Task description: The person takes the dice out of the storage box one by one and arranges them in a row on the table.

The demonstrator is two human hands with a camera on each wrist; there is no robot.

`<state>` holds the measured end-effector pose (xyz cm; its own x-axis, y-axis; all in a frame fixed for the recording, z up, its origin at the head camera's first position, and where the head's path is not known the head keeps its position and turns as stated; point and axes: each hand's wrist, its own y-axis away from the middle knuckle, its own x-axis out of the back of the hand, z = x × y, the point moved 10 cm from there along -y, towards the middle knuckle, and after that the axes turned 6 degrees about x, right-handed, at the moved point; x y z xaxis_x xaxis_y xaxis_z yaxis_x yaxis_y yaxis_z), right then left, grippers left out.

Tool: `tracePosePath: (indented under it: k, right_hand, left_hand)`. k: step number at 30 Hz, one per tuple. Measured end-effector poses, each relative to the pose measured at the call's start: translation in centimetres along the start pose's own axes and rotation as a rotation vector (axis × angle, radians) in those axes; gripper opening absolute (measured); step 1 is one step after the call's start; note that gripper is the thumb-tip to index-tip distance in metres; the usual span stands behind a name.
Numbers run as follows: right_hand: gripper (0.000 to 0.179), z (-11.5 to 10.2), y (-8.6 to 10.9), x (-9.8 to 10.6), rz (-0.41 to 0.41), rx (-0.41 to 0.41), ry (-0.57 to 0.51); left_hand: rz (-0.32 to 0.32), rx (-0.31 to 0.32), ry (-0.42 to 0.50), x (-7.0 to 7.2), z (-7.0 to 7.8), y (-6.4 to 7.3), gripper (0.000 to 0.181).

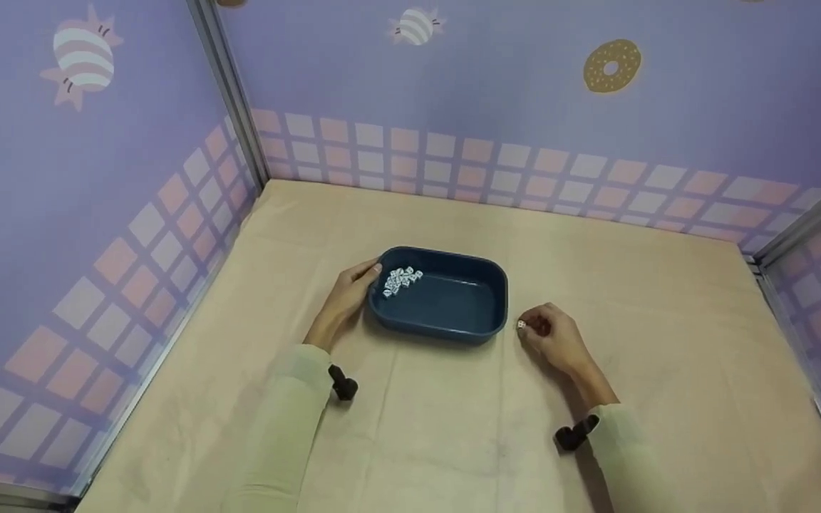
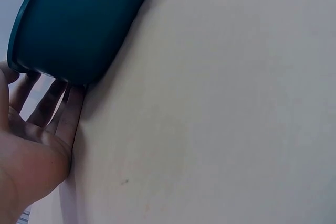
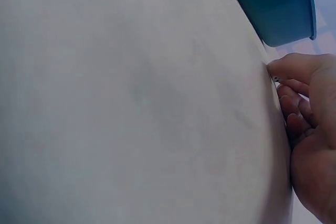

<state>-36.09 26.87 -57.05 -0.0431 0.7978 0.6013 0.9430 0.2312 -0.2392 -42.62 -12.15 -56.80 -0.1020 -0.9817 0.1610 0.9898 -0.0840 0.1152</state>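
A dark blue rectangular dish (image 1: 446,333) with rounded corners sits on the table in the head view. Several small white dice (image 1: 400,280) with dark pips lie heaped at its left end. My left hand (image 1: 348,293) grips that left end, thumb at the rim and fingers along the outer wall, as the left wrist view also shows. Just right of the dish, low over the cloth, my right hand (image 1: 555,338) pinches a single die (image 1: 522,324) between thumb and forefinger. In the right wrist view this die (image 3: 276,78) is mostly covered by the thumb.
A beige cloth (image 1: 446,427) covers the table. Purple printed panels (image 1: 453,85) close it in at the back and both sides, with metal posts (image 1: 229,85) at the corners. A black wrist camera (image 1: 343,383) juts from the left cuff, another (image 1: 576,433) from the right.
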Motion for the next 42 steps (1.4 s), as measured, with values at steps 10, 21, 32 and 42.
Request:
tracePosePath:
  k: [10,21,32,42]
  right_hand:
    - [0.019,-0.6,0.1,-0.2,0.008,0.052,0.052]
    - [0.030,0.6,0.4,0.4,0.038,-0.076,-0.160]
    - [0.019,-4.6,-2.3,3.4,0.357,-0.004,-0.136]
    - [0.020,-12.1,-6.9,-0.7,0.332,0.224,-0.167]
  left_hand:
    - [-0.012,-0.020,0.002,-0.1,0.1,0.0,0.049]
    - [-0.008,-0.011,-0.013,0.0,0.1,0.1,0.050]
    - [-0.024,-0.012,-0.009,-0.1,0.1,0.0,0.051]
    - [-0.034,-0.021,-0.005,-0.1,0.2,0.0,0.052]
